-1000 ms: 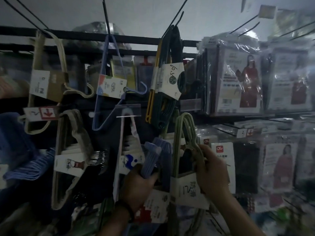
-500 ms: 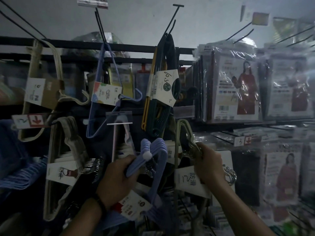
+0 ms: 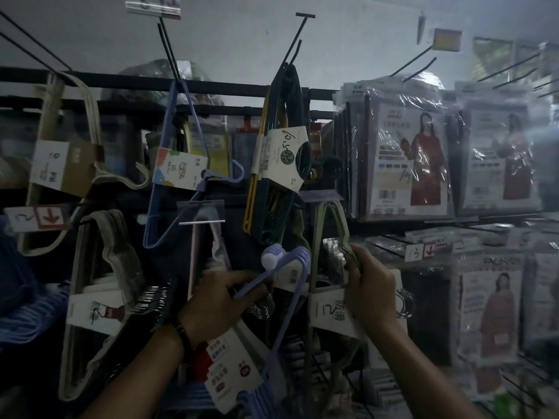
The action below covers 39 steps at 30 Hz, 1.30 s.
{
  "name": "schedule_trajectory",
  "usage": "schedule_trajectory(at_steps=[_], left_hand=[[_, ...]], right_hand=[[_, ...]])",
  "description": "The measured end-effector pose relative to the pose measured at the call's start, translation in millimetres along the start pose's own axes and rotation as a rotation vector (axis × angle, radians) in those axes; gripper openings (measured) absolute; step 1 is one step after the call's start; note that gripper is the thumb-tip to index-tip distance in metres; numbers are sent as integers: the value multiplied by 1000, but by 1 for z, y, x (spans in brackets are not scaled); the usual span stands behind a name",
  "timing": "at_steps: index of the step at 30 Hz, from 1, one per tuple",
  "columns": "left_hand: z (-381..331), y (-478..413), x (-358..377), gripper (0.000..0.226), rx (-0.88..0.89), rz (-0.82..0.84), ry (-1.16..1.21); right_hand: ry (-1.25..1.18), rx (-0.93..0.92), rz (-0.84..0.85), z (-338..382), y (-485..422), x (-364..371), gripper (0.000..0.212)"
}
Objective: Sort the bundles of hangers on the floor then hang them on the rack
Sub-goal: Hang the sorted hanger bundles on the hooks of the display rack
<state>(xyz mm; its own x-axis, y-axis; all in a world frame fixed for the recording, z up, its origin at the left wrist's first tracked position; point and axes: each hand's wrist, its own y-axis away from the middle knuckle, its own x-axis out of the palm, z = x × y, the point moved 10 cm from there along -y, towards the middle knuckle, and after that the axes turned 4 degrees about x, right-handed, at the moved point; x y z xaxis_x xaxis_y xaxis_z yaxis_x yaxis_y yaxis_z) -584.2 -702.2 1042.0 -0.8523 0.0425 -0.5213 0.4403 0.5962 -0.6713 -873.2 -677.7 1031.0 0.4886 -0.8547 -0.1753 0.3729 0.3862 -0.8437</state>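
Both hands grip: left hand (image 3: 220, 300) tilts the lilac hanger bundle (image 3: 284, 300) up-right; right hand (image 3: 370, 285), nearer the peg, pinches the grey-green bundle (image 3: 328, 237).

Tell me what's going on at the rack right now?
A person is hanging hanger bundles on a dim shop rack. The left hand grips a purple hanger bundle, raised near the pegs. The right hand holds a grey-green bundle already hanging beside it. Other bundles hang on pegs above.

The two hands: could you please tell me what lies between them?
In the head view, the lilac hanger bundle lies between the left hand and right hand.
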Motion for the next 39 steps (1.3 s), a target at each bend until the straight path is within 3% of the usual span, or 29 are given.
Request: schedule_trajectory(at_steps=[8, 17, 20, 25, 33, 36, 39], left_hand=[[5, -10, 12, 20, 9, 14, -21], [10, -18, 11, 29, -16, -15, 32], [16, -18, 9, 22, -29, -36, 47], [33, -17, 4, 17, -110, -121, 46], [38, 2, -13, 18, -207, -247, 77], [44, 13, -27, 19, -225, -298, 26], [48, 27, -40, 17, -241, -365, 12]], right_hand=[[-36, -54, -15, 18, -8, 13, 19], [-4, -59, 86, 1, -25, 54, 15], [21, -3, 132, -3, -30, 67, 17], [136, 124, 226, -15, -51, 99, 20], [347, 123, 400, -23, -66, 144, 11], [352, 189, 494, -14, -60, 142, 17], [348, 123, 390, 20, -53, 118, 24]])
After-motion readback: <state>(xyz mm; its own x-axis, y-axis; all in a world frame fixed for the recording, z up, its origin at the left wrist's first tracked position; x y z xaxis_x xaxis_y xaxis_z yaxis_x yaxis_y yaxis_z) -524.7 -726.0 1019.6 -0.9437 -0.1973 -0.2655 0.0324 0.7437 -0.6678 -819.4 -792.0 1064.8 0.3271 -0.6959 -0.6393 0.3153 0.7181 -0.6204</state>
